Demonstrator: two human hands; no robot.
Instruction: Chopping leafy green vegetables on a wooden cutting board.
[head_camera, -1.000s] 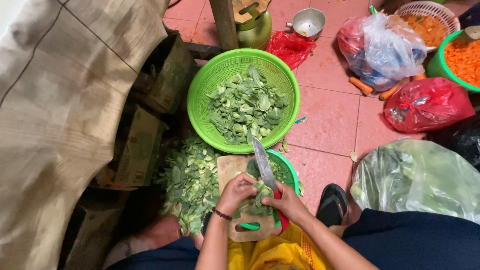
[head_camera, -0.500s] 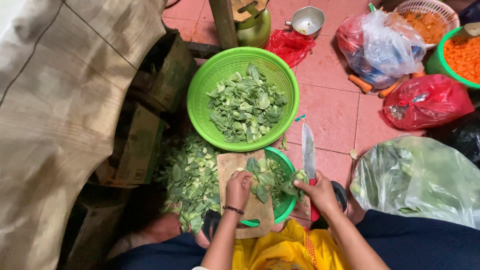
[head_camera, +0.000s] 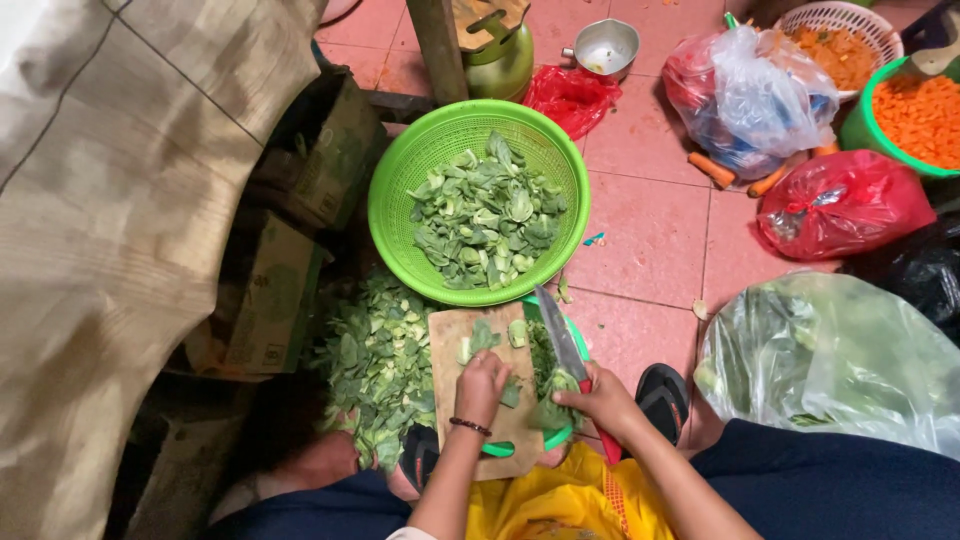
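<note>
Left hand (head_camera: 482, 385) now curled on cut green leaf pieces (head_camera: 487, 338) at centre of pale wooden chopping board (head_camera: 450, 345), vs. nearer its front edge 0.5 s ago. Right hand (head_camera: 600, 398) grips red-handled steel knife (head_camera: 562, 338), blade lowered over board's right edge. Chopping resumes, prob.

Pink tiled floor (head_camera: 650, 240) carried green colander (head_camera: 400, 180) of cut greens, loose leaf pile (head_camera: 375, 360), cardboard boxes (head_camera: 270, 300), red bag (head_camera: 840, 200), clear bag of greens (head_camera: 830, 360), stray carrots (head_camera: 710, 170), metal bowl (head_camera: 610, 45).
</note>
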